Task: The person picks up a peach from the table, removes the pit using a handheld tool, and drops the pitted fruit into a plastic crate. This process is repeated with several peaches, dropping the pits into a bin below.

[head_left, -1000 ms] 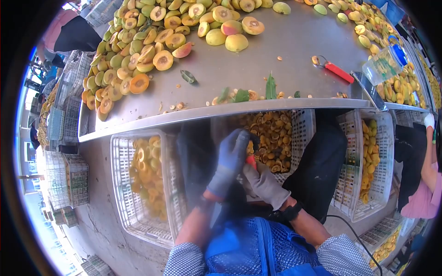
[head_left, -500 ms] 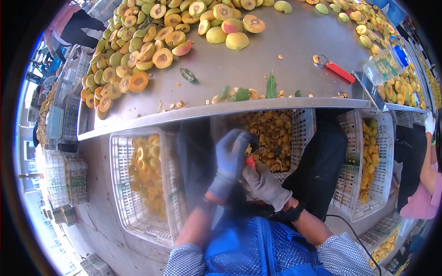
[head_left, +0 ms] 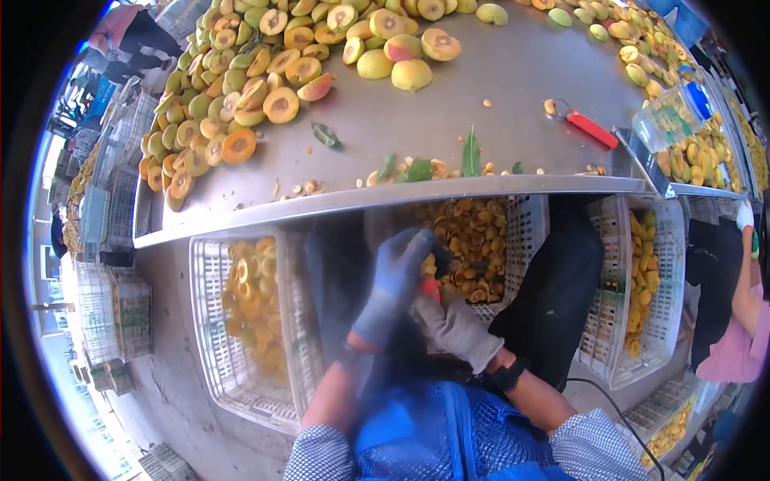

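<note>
My left hand [head_left: 395, 276], in a blue-grey glove with dark fingertips, is curled closed above a crate [head_left: 525, 240] of halved fruit under the table edge. What it holds, if anything, is hidden by the fingers. Close beside it, my right hand [head_left: 459, 329], in a pale grey glove, grips a red-handled tool [head_left: 431, 289]. Only a bit of the red handle shows; its working end is out of sight. On the metal table [head_left: 513, 96] lie many halved apricot-like fruits [head_left: 281, 104] with orange flesh, some with hollowed centres.
Another red-handled tool [head_left: 592, 128] with a wire loop lies on the table near a phone-like dark slab [head_left: 644, 160] and a clear jar [head_left: 670, 119] with a blue lid. White crates of fruit stand left [head_left: 210, 321] and right [head_left: 618, 345]. Another person's gloved hand [head_left: 746, 215] is far right.
Both hands stay together over the crate and have shifted slightly. The yellow-orange bit that showed at my left fingertips is out of sight now. My right hand still grips the red-handled tool.
</note>
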Demonstrator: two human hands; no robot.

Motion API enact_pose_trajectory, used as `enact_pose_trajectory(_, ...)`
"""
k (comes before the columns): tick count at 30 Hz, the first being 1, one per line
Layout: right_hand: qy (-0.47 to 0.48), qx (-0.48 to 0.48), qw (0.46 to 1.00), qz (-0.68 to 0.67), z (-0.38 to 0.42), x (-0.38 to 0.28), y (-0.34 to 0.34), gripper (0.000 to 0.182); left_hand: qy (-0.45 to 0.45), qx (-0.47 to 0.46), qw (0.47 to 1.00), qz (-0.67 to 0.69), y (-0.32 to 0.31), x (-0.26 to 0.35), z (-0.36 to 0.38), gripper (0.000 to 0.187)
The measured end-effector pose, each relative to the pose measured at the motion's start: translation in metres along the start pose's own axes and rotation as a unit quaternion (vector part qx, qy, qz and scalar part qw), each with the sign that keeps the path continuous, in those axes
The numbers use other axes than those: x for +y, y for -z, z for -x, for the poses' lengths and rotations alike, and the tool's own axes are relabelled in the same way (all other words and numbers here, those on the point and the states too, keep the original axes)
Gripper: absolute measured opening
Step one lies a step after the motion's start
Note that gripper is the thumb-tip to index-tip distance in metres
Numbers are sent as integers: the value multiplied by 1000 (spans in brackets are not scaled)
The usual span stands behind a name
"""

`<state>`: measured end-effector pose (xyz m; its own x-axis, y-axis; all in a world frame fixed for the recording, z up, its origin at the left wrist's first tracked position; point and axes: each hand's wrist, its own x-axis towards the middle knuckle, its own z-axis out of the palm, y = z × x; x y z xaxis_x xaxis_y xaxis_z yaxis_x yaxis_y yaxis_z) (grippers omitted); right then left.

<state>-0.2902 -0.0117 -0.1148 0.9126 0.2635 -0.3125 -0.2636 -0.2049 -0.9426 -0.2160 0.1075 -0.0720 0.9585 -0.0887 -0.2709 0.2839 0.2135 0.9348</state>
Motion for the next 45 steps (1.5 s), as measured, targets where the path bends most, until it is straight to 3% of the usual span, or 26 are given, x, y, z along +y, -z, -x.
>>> enact_pose_trajectory(1,7,10,1000,5,1,7,-1,35,22,1,999,-36,4,-5,-1,20)
enact_pose_trajectory(2,-91,-64,974,-198,-2,9,0,36,38,-5,997,-71,5,-10,-6,20)
enact_pose_trajectory(3,-179,-137,894,-389,-3,9,4,37,10,29,995,-96,2,-16,-7,19)
enact_pose_trajectory(4,-207,-161,941,-215,1,-1,11,31,-18,65,991,-119,0,-21,-6,18)
enact_pose_trajectory(8,-191,-142,923,-302,-3,-9,1,42,-91,44,992,-79,-7,-9,0,18)
enact_pose_trajectory(9,-181,-137,927,-298,-1,-12,0,42,-99,39,991,-81,-6,-9,1,19)
enact_pose_trajectory(10,-113,-108,967,-202,1,-16,1,32,-112,32,990,-78,-2,-8,-2,19)
enact_pose_trajectory(11,-45,-75,991,-103,2,-24,4,23,-77,-16,997,-26,4,-8,-5,21)
enact_pose_trajectory(12,-39,-69,992,-98,5,-36,8,23,-37,-63,997,25,11,-9,-6,22)
enact_pose_trajectory(13,-106,-78,988,-81,8,-51,12,27,22,-75,997,17,14,-9,-8,25)
enact_pose_trajectory(14,-171,-84,979,-65,9,-63,16,31,11,-84,996,17,15,-5,-9,25)
enact_pose_trajectory(16,-137,-81,987,-21,10,-59,16,36,40,-136,990,-16,15,1,-10,35)
enact_pose_trajectory(18,-153,-155,905,-365,7,-46,7,40,26,-120,992,-18,16,-14,-14,31)
enact_pose_trajectory(19,-152,-123,952,-235,14,-52,10,40,-41,-68,995,-65,15,-20,-13,29)
enact_pose_trajectory(20,-151,-120,953,-232,15,-51,12,40,-109,-13,988,-110,11,-20,-12,27)
enact_pose_trajectory(22,-204,-131,929,-280,12,-49,10,38,-135,3,984,-113,8,-16,-8,25)
enact_pose_trajectory(26,-185,-121,955,-195,15,-52,6,36,-90,-66,988,-108,20,-2,-4,28)
enact_pose_trajectory(28,-160,-143,920,-327,17,-31,0,33,36,-129,991,-10,21,5,-2,30)
enact_pose_trajectory(30,-147,-160,892,-396,12,-10,-8,31,25,-154,987,-28,19,3,-4,30)
enact_pose_trajectory(32,-137,-176,860,-460,16,-18,-6,29,-46,-42,997,-41,9,-4,-1,31)
enact_pose_trajectory(34,-184,-67,925,-325,24,-69,2,31,-93,-8,993,-66,6,-11,0,32)
enact_pose_trajectory(36,-162,-73,926,-333,24,-63,1,30,-170,1,976,-136,2,-12,4,34)
enact_pose_trajectory(39,-140,-114,941,-286,18,-49,5,28,-101,-42,994,-29,10,-9,1,35)
enact_pose_trajectory(41,-144,-145,951,-233,19,-42,4,30,-49,-82,994,-56,18,-5,0,36)
enact_pose_trajectory(43,-136,-100,845,-508,17,-37,-2,29,6,-127,991,-38,25,-8,-5,32)
enact_pose_trajectory(45,-161,-92,857,-481,5,-20,-15,31,-29,-75,994,-68,17,-11,-5,29)
